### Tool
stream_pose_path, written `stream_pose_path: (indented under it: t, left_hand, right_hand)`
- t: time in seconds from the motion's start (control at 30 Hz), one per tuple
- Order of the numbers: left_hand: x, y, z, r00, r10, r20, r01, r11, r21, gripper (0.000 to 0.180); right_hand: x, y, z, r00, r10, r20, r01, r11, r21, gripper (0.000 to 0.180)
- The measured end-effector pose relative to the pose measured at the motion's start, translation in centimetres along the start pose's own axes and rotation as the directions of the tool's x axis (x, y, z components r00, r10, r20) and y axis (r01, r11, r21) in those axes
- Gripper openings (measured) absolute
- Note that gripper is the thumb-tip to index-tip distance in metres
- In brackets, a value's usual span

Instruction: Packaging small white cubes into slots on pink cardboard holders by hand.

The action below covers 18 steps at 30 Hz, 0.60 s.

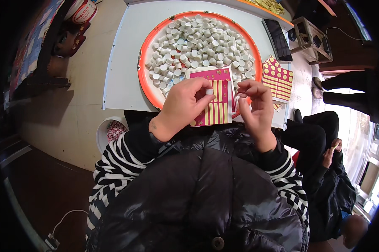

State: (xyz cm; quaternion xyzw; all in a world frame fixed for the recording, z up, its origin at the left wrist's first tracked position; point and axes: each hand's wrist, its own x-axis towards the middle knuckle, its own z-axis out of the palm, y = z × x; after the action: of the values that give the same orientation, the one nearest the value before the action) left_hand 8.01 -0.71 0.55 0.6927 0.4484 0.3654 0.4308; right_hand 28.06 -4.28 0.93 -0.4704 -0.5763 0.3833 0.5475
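My left hand [179, 107] pinches a small white cap [209, 91] between thumb and forefinger. Beneath it is a magenta sticker sheet [220, 110] with yellow strips and round labels, above my lap at the tray's near edge. To the right of that sheet, my right hand [259, 107] has its fingers curled in toward the thumb; what sits at the fingertips is too small to make out. An orange-rimmed round tray [142, 75] holds a heap of white caps [198, 40]. More magenta sheets [210, 73] lie on the caps at the tray's near side.
The tray stands on a white table [121, 63]. At its right lie a dark phone [277, 40] and more sticker sheets [277, 82]. A white bucket [102, 135] with small pink-and-white pieces stands at lower left. Another person [324, 168] sits at right; a wooden stool [310, 42] is beyond.
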Motion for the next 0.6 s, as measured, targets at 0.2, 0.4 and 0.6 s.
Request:
stream_pose_path:
  t: [0.2, 0.4, 0.6]
  left_hand:
    - [-0.3, 2.6, -1.3, 0.937, 0.341, -0.072, -0.327, 0.932, 0.159, 0.023]
    - [-0.5, 3.1, -1.5, 0.907, 0.409, -0.098, -0.384, 0.901, 0.202, 0.026]
    - [-0.3, 2.9, -1.5, 0.868, 0.49, -0.079, -0.459, 0.852, 0.251, 0.026]
  right_hand:
    - [1.0, -2.6, 2.0, 0.935, 0.331, 0.131, -0.356, 0.859, 0.368, 0.031]
    - [1.2, -2.9, 2.7, 0.907, 0.37, 0.201, -0.419, 0.836, 0.354, 0.038]
    - [1.3, -2.8, 2.7, 0.897, 0.384, 0.221, -0.439, 0.836, 0.329, 0.038]
